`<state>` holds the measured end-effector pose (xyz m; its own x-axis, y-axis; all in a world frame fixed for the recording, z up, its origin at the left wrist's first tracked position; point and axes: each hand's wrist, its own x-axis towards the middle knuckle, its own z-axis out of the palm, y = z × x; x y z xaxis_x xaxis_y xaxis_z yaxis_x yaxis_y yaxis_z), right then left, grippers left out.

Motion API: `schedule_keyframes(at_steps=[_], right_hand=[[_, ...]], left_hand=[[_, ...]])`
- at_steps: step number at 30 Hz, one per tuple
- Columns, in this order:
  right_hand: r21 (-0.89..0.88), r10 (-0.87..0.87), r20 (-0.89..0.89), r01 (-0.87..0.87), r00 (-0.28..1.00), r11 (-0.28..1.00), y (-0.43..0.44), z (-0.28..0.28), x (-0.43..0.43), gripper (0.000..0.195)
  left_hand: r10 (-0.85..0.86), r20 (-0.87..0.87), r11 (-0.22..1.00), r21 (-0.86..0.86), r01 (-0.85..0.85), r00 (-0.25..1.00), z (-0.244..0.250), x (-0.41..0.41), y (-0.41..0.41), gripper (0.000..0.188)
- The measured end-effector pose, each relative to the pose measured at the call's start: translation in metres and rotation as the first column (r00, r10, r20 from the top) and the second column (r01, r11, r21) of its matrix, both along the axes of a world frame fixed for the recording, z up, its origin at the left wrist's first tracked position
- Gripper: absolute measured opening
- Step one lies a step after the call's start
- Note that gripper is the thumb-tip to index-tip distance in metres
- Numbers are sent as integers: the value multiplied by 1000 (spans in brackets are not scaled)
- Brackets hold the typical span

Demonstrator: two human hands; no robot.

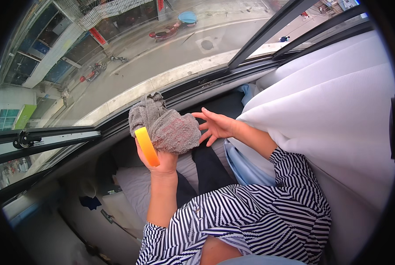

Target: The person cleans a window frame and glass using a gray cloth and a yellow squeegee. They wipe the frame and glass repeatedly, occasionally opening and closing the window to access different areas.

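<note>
Bunched up in my left hand (164,160) is a grey terry cloth (174,129) with reddish stains. A yellow-orange ring-shaped band (147,147) lies against the palm side of the same hand, beside the cloth; whether it is a tape roll or a handle I cannot tell. My right hand (217,126) is just to the right of the cloth, fingers spread and holding nothing. Its fingertips are very near the cloth's edge; contact is unclear. Both hands are in front of the dark window sill track (184,96).
Window glass and a dark frame (260,33) lie ahead, with a street below. A window latch (25,139) is at the left. White curtain (326,96) and light-blue fabric (245,165) hang at the right. Under my legs is grey bedding (134,188).
</note>
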<state>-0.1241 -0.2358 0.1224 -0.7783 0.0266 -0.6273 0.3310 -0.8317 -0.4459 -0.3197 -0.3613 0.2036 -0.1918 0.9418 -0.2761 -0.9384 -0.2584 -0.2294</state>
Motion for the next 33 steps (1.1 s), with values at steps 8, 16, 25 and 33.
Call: schedule_keyframes(at_steps=[8,16,25,33], right_hand=[[-191,-316,-179,282,932,940,4,-6,-12,38],[30,-724,-97,729,683,684,38,0,4,23],[52,-776,-18,776,630,629,53,-33,28,22],[83,-871,-6,868,492,489,78,-52,89,20]], left_hand=[[20,-23,999,-25,-21,1000,-26,-2,-1,45],[40,-102,974,-217,-61,994,-63,-11,16,42],[1,-59,946,-325,-20,998,-85,6,36,41],[-194,-102,948,-273,160,976,-96,63,60,41]])
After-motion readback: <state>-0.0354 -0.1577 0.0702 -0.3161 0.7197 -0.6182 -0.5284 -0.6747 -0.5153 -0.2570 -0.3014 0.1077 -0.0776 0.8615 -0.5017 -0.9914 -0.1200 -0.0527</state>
